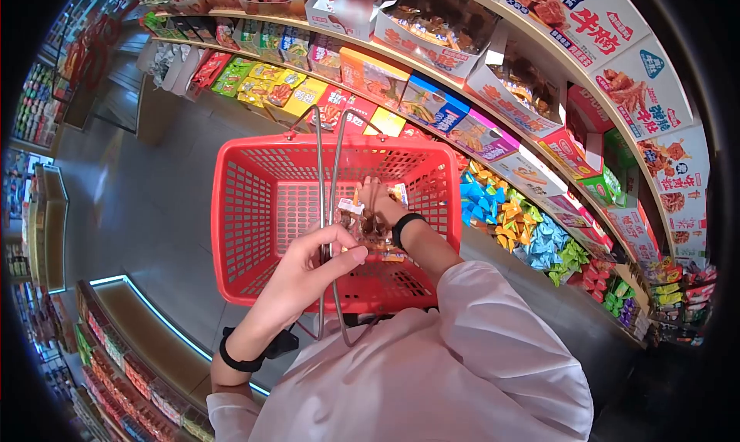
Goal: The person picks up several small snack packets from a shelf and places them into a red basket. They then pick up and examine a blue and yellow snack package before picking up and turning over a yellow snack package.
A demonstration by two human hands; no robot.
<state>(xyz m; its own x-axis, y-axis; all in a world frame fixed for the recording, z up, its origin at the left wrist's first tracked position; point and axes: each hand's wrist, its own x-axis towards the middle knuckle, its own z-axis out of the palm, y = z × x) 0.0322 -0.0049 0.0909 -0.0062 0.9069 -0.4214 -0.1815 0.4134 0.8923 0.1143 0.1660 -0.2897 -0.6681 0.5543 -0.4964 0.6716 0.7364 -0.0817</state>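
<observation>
A red plastic basket [235, 211] with perforated walls hangs in front of my body. My left hand [320, 268] is curled round its two metal handles [320, 164], which stand upright over the middle. Inside the basket, toward its right side, my right hand [376, 198] reaches down among small wrapped snack packets [374, 226]. Its fingers are partly hidden, and I cannot make out whether they grip a packet. Black bands circle both wrists.
Curved shelves with boxed and bagged snacks [435, 103] run from the top to the right. Below them lie heaps of coloured packets [509, 218]. A light-edged counter [146, 342] stands at the lower left, beside the grey floor [173, 203].
</observation>
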